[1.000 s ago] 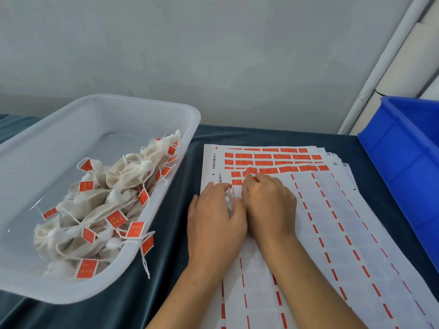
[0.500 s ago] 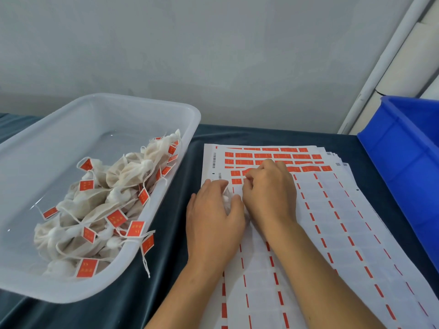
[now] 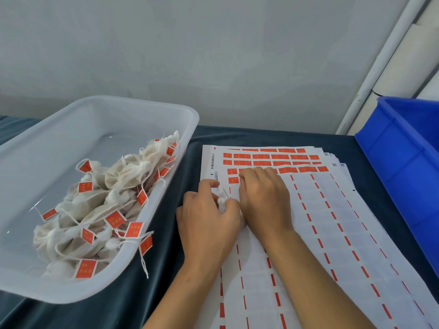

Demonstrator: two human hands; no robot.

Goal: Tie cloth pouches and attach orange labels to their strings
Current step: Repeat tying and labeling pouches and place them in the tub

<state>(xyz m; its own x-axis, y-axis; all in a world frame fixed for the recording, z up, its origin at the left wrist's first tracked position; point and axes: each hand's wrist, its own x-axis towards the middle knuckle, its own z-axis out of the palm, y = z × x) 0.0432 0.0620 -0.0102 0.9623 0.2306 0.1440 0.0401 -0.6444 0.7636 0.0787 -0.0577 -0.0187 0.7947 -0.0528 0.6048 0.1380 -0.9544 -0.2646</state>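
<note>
My left hand [image 3: 209, 224] grips a small white cloth pouch [image 3: 222, 201]; only its gathered top shows between thumb and fingers. My right hand [image 3: 263, 198] lies palm down on the label sheet [image 3: 332, 210], its curled fingertips at the lowest row of orange labels [image 3: 280, 163]. What the right fingers pinch is hidden. Most of the sheet is peeled, with only orange strips left. A clear plastic tub [image 3: 187, 119] on the left holds several tied pouches [image 3: 95, 205] with orange labels on their strings.
A blue plastic bin [image 3: 403, 167] stands at the right edge, next to the stacked sheets. Dark blue cloth [image 3: 166, 269] covers the table. A grey wall rises behind, with white pipes [image 3: 384, 62] at the upper right.
My right hand has slid a little forward on the sheet toward the orange label rows. The left hand has opened slightly, so the pouch top shows more.
</note>
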